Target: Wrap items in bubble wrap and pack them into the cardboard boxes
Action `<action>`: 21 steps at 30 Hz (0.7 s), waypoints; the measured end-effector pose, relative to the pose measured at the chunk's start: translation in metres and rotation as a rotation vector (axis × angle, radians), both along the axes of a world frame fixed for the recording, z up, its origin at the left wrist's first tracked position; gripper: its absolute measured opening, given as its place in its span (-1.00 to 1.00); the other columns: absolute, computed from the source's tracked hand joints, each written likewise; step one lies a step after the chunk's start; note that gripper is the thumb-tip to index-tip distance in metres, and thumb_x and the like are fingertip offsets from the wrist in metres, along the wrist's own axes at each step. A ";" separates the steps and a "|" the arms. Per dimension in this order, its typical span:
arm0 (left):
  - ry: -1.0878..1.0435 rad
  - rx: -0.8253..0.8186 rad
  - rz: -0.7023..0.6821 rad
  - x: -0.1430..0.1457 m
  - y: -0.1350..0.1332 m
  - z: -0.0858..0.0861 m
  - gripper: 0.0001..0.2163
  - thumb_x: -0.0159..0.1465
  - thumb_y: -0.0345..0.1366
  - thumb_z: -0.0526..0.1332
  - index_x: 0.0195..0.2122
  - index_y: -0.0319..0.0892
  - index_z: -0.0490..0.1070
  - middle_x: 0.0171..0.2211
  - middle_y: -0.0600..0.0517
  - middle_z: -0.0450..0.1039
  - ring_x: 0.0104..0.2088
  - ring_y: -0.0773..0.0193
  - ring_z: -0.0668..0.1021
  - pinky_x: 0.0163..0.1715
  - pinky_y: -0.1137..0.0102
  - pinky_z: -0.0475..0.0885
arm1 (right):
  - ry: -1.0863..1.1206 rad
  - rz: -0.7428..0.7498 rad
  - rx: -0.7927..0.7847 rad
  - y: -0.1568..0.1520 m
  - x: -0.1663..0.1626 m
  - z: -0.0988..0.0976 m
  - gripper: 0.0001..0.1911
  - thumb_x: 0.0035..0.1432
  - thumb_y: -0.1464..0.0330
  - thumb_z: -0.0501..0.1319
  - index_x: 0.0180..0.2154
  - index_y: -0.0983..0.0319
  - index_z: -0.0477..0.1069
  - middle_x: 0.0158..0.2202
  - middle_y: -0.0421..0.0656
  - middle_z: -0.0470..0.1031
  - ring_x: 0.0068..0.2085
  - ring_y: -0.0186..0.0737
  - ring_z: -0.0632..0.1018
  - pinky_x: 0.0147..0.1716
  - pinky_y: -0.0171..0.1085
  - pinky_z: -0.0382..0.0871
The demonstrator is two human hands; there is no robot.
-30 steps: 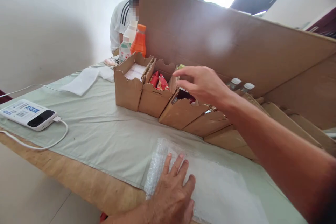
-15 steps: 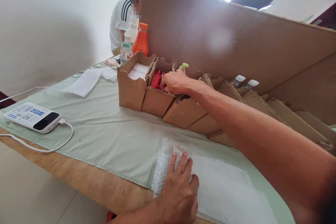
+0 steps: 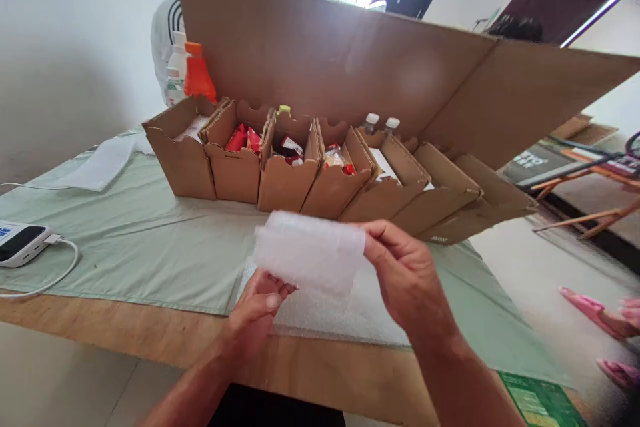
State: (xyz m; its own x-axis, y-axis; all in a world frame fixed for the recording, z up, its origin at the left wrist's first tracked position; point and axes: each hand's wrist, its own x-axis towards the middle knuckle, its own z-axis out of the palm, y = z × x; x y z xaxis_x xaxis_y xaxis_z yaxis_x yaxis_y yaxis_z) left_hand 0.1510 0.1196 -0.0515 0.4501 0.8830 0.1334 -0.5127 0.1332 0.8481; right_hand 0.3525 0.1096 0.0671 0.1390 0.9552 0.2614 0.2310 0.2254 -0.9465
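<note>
Wrap piece (image 3: 310,250) is up, pinched by right hand (image 3: 407,273), left hand (image 3: 255,310) loosely open at 7 o'clock, bigger sheet (image 3: 330,315) lying flat below.

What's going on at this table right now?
A person's right hand pinches the right edge of a translucent white wrapping sheet, holding it above the table. The left hand is at its lower left; whether it grips the sheet is unclear. Below, bubble wrap lies on the pale green cloth. Behind stands a row of open cardboard bins, with red packets in the second from the left.
</note>
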 end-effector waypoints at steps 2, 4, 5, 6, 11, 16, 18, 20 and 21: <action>-0.091 -0.139 -0.018 -0.004 -0.016 0.005 -0.31 0.18 0.03 0.30 0.32 -0.05 0.29 0.28 -0.14 0.39 0.29 -0.21 0.40 0.22 -0.05 0.37 | 0.136 -0.006 -0.105 -0.026 0.003 -0.033 -0.72 0.33 0.16 0.29 -0.37 0.18 0.47 -0.42 -0.25 0.43 -0.36 -0.31 0.41 -0.33 -0.34 0.32; -0.023 -0.201 0.021 -0.005 -0.032 0.009 -0.23 0.14 -0.02 0.40 0.37 0.00 0.24 0.28 -0.10 0.40 0.28 -0.17 0.42 0.19 0.04 0.40 | 0.221 -0.047 -0.173 -0.044 0.004 -0.057 -0.67 0.34 0.14 0.29 -0.41 0.19 0.42 -0.45 -0.26 0.39 -0.37 -0.32 0.40 -0.33 -0.34 0.33; 0.042 -0.218 0.055 -0.004 -0.038 0.010 -0.22 0.13 -0.05 0.44 0.36 0.02 0.25 0.27 -0.09 0.42 0.27 -0.14 0.44 0.17 0.09 0.42 | 0.248 -0.076 -0.191 -0.051 0.004 -0.065 -0.66 0.34 0.13 0.29 -0.41 0.19 0.42 -0.45 -0.26 0.40 -0.38 -0.31 0.41 -0.32 -0.34 0.34; 0.112 -0.232 0.092 -0.003 -0.043 0.011 -0.24 0.13 -0.08 0.47 0.34 0.01 0.28 0.24 -0.09 0.45 0.24 -0.11 0.46 0.16 0.14 0.43 | 0.273 -0.109 -0.195 -0.056 0.005 -0.071 -0.66 0.34 0.12 0.29 -0.40 0.19 0.42 -0.45 -0.26 0.40 -0.37 -0.31 0.42 -0.31 -0.33 0.35; 0.253 -0.393 0.216 0.010 -0.051 0.018 -0.54 0.15 -0.04 0.49 0.00 -0.16 0.55 -0.06 -0.09 0.64 0.02 -0.01 0.63 0.05 0.22 0.51 | 0.473 -0.119 -0.280 -0.086 -0.002 -0.093 -0.56 0.25 0.04 0.36 0.04 0.12 0.45 -0.30 -0.22 0.54 -0.30 -0.25 0.53 -0.27 -0.32 0.41; 0.157 -0.619 0.223 0.015 -0.062 0.026 -0.57 0.14 -0.03 0.50 -0.05 -0.16 0.60 -0.19 -0.04 0.67 -0.13 0.03 0.67 -0.10 0.25 0.58 | 0.724 -0.069 -0.403 -0.127 -0.021 -0.111 -0.24 0.13 0.14 0.47 0.29 0.05 0.25 -0.03 -0.11 0.60 -0.10 -0.12 0.62 -0.04 -0.16 0.48; 0.152 -0.737 0.087 0.009 -0.067 0.025 -0.60 0.15 0.03 0.48 -0.18 -0.19 0.62 -0.32 -0.04 0.66 -0.28 0.08 0.68 -0.26 0.30 0.59 | 0.746 -0.133 -0.426 -0.137 -0.017 -0.114 -0.40 0.16 0.16 0.45 0.19 0.09 0.38 -0.09 -0.09 0.63 -0.13 -0.10 0.63 -0.11 -0.17 0.52; 0.184 -0.846 -0.112 -0.003 -0.072 0.020 -0.56 0.16 0.11 0.44 -0.29 -0.24 0.62 -0.42 -0.07 0.63 -0.40 0.11 0.66 -0.40 0.33 0.55 | 0.748 -0.207 -0.411 -0.140 -0.005 -0.114 -0.54 0.14 0.16 0.47 0.04 0.12 0.49 -0.13 -0.07 0.64 -0.20 -0.12 0.64 -0.20 -0.22 0.54; 0.216 -0.864 -0.181 -0.012 -0.073 0.017 -0.52 0.19 0.16 0.39 -0.31 -0.26 0.62 -0.45 -0.10 0.61 -0.43 0.11 0.65 -0.43 0.33 0.53 | 0.753 -0.237 -0.393 -0.140 0.002 -0.112 -0.58 0.11 0.16 0.49 -0.02 0.13 0.53 -0.16 -0.07 0.65 -0.24 -0.13 0.63 -0.26 -0.26 0.54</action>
State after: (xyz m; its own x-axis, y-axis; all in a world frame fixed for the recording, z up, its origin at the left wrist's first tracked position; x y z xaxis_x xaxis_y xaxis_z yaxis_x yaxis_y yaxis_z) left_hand 0.1394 0.0464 -0.0349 0.5296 0.5497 -0.6460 -0.2636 0.8305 0.4907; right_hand 0.3547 -0.0308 -0.0446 0.3476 0.8808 -0.3214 -0.4864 -0.1237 -0.8649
